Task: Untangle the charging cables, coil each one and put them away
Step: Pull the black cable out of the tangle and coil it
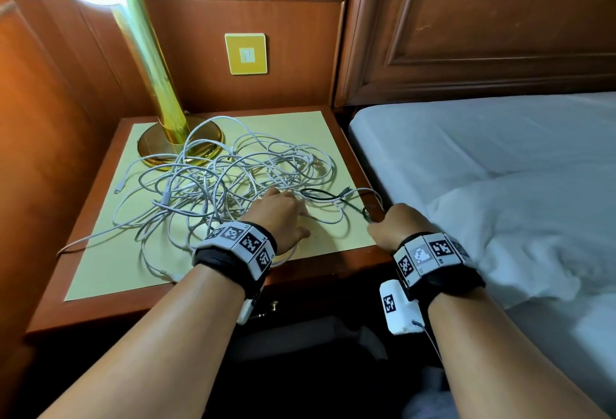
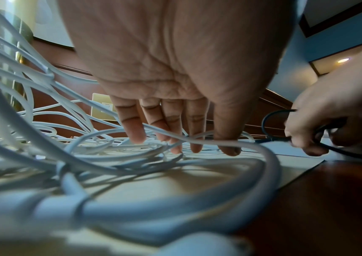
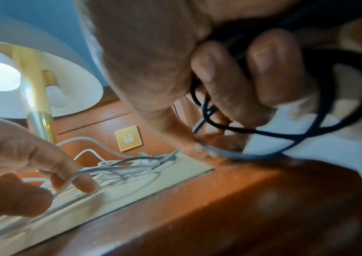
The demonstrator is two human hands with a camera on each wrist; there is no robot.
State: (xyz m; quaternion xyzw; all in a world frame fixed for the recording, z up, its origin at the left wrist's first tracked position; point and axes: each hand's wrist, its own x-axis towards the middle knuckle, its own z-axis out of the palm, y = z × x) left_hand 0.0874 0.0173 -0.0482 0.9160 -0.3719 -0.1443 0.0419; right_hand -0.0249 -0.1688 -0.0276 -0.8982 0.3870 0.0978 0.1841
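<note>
The fingers point(image 2: 135, 128) of the left hand point(image 1: 278, 215) are straight and a little spread, and their tips press down on the white cables point(image 1: 213, 182), near the front of the heap; one white strand passes across them. The fingers point(image 3: 224, 86) of the right hand point(image 1: 401, 223) are curled around several loops of a dark cable point(image 3: 320, 128), and this hand is at the front right corner of the nightstand point(image 1: 50, 305). From the right hand the dark cable runs to the left over the top and goes into the white heap, where it makes a small loop point(image 1: 315, 193) just beside the left hand. The white cables are thin and long, and they lie in many crossing loops over the middle of the nightstand top; how many cables there are, I cannot tell. One white end with a plug point(image 1: 117, 190) lies toward the left edge, and another strand point(image 1: 71, 245) goes over the front left part. At the back left corner stands a brass lamp point(image 1: 156, 85), and some white loops lie on its round base. The front left part of the top and the back right corner are free of cables. The top has a pale yellow mat point(image 1: 110, 272) inside a brown wooden border. Behind it is a wooden wall panel with a yellow switch plate point(image 1: 246, 53). Just beside the right edge of the nightstand is a bed point(image 1: 466, 138) with white sheets and a wooden headboard point(image 1: 483, 19).
</note>
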